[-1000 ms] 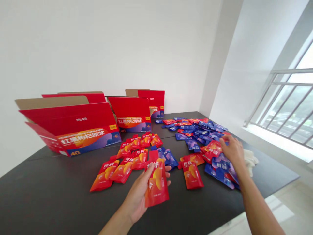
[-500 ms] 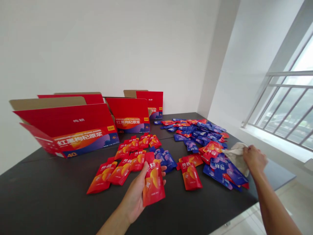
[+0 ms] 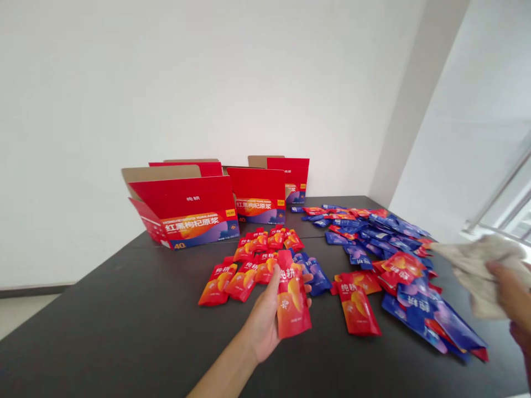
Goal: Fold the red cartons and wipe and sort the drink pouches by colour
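My left hand (image 3: 262, 327) grips a glossy, oblong red pouch (image 3: 292, 301) while, well apart, my right hand (image 3: 512, 293) clutches a limp, crumpled off-white cloth (image 3: 477, 271).

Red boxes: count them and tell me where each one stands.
4, standing together: the front left box, the rear left box behind it, the front right box, and the rear right box behind that. More could be hidden behind them.
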Action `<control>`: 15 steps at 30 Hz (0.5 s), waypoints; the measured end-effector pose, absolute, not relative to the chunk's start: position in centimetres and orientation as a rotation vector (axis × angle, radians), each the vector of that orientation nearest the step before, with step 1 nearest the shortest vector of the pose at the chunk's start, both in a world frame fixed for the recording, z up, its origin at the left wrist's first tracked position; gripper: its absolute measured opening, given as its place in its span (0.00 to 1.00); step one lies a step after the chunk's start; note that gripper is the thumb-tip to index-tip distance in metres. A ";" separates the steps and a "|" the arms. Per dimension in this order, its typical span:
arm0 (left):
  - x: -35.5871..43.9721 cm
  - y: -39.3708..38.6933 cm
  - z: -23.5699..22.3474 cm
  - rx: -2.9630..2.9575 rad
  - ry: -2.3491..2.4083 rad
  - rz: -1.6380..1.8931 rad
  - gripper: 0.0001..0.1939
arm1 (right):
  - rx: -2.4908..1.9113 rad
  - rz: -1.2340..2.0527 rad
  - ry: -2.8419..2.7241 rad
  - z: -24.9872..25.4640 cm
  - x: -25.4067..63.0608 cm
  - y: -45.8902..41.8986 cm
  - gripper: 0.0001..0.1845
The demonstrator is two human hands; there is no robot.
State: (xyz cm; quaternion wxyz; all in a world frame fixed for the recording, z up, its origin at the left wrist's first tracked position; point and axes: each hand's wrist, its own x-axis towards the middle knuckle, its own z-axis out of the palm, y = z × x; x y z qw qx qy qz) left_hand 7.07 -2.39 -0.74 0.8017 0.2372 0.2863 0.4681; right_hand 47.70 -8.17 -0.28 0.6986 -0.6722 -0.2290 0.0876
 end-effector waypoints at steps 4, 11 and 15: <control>8.1 -2.6 -1.0 0.539 0.641 1.050 0.21 | -1.303 0.716 -1.048 0.2 30.6 -8.2 0.22; 8.5 -4.0 -2.3 0.461 0.560 1.048 0.14 | -1.448 0.190 -1.415 -3.1 15.8 -4.3 0.17; 8.7 -4.1 -2.2 0.431 0.523 0.982 0.14 | -1.547 0.147 -1.465 -2.8 17.4 -5.5 0.13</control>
